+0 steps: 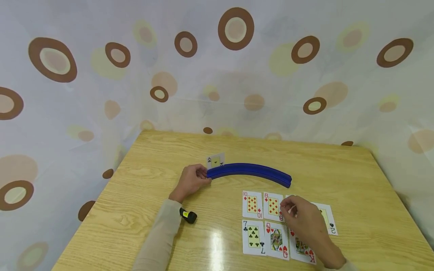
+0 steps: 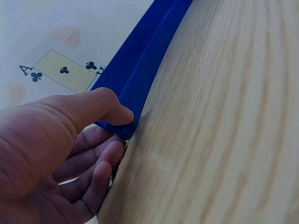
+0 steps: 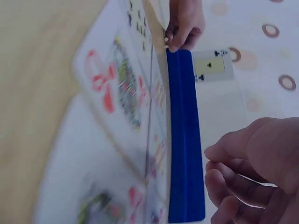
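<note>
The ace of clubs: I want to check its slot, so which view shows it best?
The left wrist view: the ace of clubs stands large behind the blue card holder. Head view shows it tiny; right wrist, small and sideways.

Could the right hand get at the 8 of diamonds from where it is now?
Probably yes. The right hand hovers just beside the 8 of diamonds, which lies face up with nothing on it; the left hand is away at the blue card holder.

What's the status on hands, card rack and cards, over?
Left hand grips the blue rack at its left end. Ace of clubs stands in rack. Right hand hovers over face-up cards, grip unclear. Nothing in the way.
</note>
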Available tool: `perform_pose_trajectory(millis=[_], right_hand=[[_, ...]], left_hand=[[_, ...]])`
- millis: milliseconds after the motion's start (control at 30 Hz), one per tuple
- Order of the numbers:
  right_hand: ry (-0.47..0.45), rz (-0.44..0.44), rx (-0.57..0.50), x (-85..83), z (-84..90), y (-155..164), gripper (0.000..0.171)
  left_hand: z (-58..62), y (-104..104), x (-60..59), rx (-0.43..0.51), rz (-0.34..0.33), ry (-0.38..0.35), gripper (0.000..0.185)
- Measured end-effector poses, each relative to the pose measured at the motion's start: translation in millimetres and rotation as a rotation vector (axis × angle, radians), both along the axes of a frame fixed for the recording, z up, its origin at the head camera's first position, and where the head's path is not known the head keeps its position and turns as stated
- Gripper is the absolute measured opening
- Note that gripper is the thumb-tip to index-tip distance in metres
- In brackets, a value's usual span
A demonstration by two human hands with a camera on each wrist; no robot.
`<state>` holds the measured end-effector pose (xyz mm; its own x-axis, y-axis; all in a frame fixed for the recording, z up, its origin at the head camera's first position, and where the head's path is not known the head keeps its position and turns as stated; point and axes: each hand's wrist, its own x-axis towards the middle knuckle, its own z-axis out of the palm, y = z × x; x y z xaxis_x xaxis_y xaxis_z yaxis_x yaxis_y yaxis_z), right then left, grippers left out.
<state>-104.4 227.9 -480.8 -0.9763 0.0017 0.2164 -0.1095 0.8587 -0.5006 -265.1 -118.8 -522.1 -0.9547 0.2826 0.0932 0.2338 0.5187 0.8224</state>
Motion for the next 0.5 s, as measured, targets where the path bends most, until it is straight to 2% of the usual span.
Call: perform_pose_trajectory(millis=[267,500], right_hand=[[0.322,0.125,0.166,-25.5,5.2,-34.2,0.012],[0.388,0.169,0.162,-40.8,0.5,-52.2,0.010]], left_hand=[[0.5,4.2,-0.6,-0.003,-0.016,0.003,0.026],[-0.2,9.2,0.0,-0.003,-0.034,0.002,0.025]])
